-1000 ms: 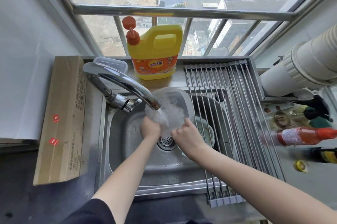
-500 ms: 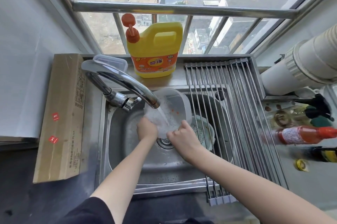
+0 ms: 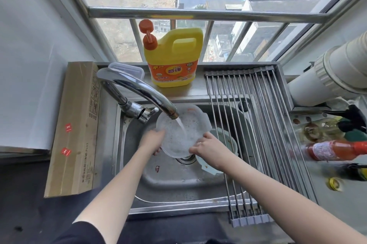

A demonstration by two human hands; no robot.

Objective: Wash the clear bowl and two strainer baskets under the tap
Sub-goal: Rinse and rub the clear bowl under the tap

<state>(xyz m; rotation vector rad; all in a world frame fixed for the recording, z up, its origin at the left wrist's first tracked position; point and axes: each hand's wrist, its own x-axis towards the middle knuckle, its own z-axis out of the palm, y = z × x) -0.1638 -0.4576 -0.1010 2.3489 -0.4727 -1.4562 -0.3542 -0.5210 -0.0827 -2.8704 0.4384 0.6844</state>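
Single view — head-worn wide-angle, looking forward and steeply down from above the sink (image 3: 129, 164). Close range: both forearms enter from the bottom edge, the left hand (image 3: 152, 141) and right hand (image 3: 208, 147) sit near frame centre. Just beyond the fingers is the tap (image 3: 139, 93); further beyond, the window (image 3: 198, 13) fills the top. Edges bow from lens distortion — no second view to overlap with.

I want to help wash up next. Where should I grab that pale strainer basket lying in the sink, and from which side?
Take the strainer basket by its near rim, probably reaching from the front of the sink. It lies partly under the drying rack, which blocks the right, while the clear bowl, held by the left hand and right hand, covers its left.
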